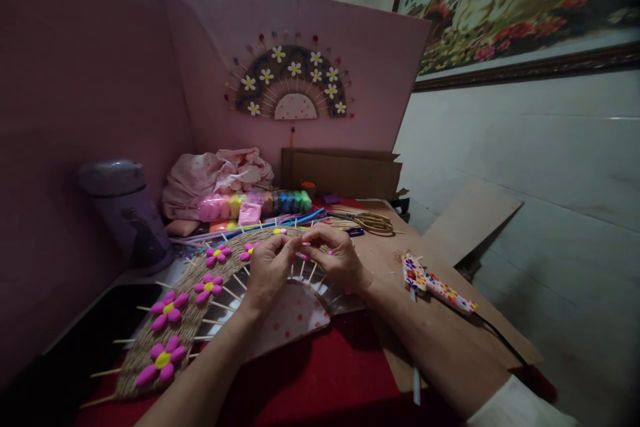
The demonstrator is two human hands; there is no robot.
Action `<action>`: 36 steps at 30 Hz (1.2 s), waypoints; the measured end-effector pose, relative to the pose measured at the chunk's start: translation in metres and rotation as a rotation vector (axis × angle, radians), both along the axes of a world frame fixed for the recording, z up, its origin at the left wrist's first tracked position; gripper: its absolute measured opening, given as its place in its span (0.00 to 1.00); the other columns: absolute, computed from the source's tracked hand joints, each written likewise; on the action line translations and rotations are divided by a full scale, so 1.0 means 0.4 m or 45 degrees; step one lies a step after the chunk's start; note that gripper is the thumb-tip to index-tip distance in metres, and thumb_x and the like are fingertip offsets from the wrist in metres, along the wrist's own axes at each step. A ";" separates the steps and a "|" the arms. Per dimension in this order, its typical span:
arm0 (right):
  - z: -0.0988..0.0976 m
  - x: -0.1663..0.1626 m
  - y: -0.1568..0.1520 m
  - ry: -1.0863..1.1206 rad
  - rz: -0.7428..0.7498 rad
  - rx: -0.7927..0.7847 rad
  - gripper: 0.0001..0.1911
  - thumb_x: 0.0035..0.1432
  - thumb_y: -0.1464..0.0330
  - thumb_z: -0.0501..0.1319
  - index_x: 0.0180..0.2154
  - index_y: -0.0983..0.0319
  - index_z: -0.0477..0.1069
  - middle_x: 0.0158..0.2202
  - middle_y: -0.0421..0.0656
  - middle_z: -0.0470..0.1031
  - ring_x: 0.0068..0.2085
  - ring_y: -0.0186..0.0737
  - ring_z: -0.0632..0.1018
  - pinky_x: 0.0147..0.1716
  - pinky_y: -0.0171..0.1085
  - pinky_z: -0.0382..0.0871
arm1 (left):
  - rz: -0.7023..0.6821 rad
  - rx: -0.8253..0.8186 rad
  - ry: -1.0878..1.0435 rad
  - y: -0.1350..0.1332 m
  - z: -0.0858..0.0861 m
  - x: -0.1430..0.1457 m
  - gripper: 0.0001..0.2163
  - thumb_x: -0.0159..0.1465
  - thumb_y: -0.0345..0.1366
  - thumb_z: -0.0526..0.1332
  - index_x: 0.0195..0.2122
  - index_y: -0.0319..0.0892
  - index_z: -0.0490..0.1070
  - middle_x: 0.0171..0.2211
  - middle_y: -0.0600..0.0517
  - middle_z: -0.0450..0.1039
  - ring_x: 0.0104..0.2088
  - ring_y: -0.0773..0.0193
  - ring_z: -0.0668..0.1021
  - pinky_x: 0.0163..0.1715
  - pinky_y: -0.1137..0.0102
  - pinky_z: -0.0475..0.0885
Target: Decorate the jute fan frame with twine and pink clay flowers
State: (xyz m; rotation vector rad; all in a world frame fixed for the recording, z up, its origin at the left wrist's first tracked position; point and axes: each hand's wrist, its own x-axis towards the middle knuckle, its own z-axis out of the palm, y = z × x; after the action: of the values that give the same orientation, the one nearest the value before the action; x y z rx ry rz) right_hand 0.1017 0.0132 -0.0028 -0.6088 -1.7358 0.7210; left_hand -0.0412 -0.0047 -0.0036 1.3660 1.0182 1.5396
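Note:
Both my hands meet above a fan-shaped craft piece (145,340) wound with twine over thin sticks. My left hand (267,273) is closed in a pinch, its fingertips against those of my right hand (337,257), which is also pinched. A small bit of pink clay (306,245) shows between the fingertips; its exact shape is mostly hidden. Pink clay flowers (169,309) with yellow centres lie along the twine band, some covered by my hands. A white panel with reddish dots (295,320) forms the fan's inner half-circle.
Behind the fan lie a pack of coloured clay (293,202), scissors (375,222) and crumpled pink cloth (215,177). A tumbler (127,220) stands left. A flower-patterned glue gun (440,287) with a cord rests on cardboard at right. A finished-looking fan (300,67) hangs on the pink board.

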 end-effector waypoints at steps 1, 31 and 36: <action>0.001 -0.001 -0.002 0.039 0.062 -0.098 0.07 0.51 0.65 0.65 0.28 0.62 0.72 0.26 0.39 0.69 0.28 0.32 0.70 0.29 0.33 0.64 | 0.011 0.008 -0.015 0.001 0.000 0.000 0.18 0.51 0.47 0.66 0.17 0.37 0.66 0.15 0.57 0.60 0.18 0.76 0.61 0.18 0.78 0.55; -0.012 -0.008 0.010 0.206 -0.027 0.022 0.07 0.50 0.66 0.66 0.35 0.55 0.78 0.32 0.41 0.72 0.36 0.35 0.73 0.36 0.36 0.68 | -0.470 -0.399 -0.485 -0.001 -0.003 -0.001 0.16 0.46 0.43 0.71 0.21 0.37 0.68 0.12 0.61 0.54 0.12 0.79 0.54 0.11 0.80 0.45; 0.002 -0.003 0.007 0.214 -0.065 -0.164 0.07 0.50 0.63 0.65 0.31 0.58 0.77 0.28 0.40 0.72 0.30 0.35 0.71 0.29 0.35 0.68 | -0.394 -0.346 -0.461 0.000 0.000 -0.001 0.16 0.46 0.43 0.70 0.24 0.37 0.68 0.13 0.61 0.56 0.13 0.79 0.56 0.11 0.80 0.47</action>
State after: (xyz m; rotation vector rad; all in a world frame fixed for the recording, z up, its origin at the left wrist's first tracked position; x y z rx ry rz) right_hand 0.1006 0.0160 -0.0019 -0.6587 -1.5225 0.8285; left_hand -0.0417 -0.0048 -0.0035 0.9600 0.7208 1.3001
